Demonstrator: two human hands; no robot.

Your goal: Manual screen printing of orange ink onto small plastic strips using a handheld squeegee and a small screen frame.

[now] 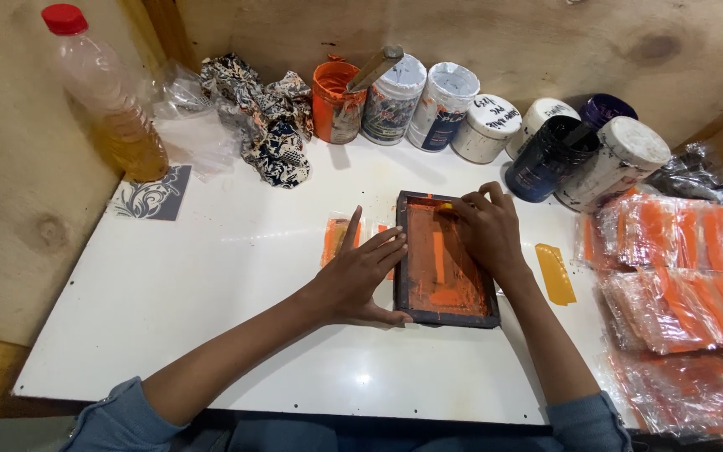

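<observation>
The person is mid-pass in a screen-printing step: a small dark-framed printing screen (445,261), its mesh coated in orange ink, lies flat near the middle of the white counter (211,285). The left hand (361,272) lies flat with fingers spread wide and straight against the frame's left side, pinning it down and gripping nothing. The right hand (483,230) rests on the frame's far end, fingers curled narrow over what appears to be a small orange scraper; the tool itself is mostly hidden. In judgement, the next move calls for an even pull along the mesh while the frame stays pinned. An orange-printed piece (336,238) shows at the frame's left side, and a yellow strip (555,273) lies to its right. Along the counter's back edge stand an open orange paint tub (335,102) with a handle protruding, several lidded white jars (445,105), and a dark open jar (550,155); its contents cannot be judged. A red-capped bottle (110,100) holds amber liquid at the far left corner. Clear packets of orange pieces (679,268) are stacked at the right edge.
</observation>
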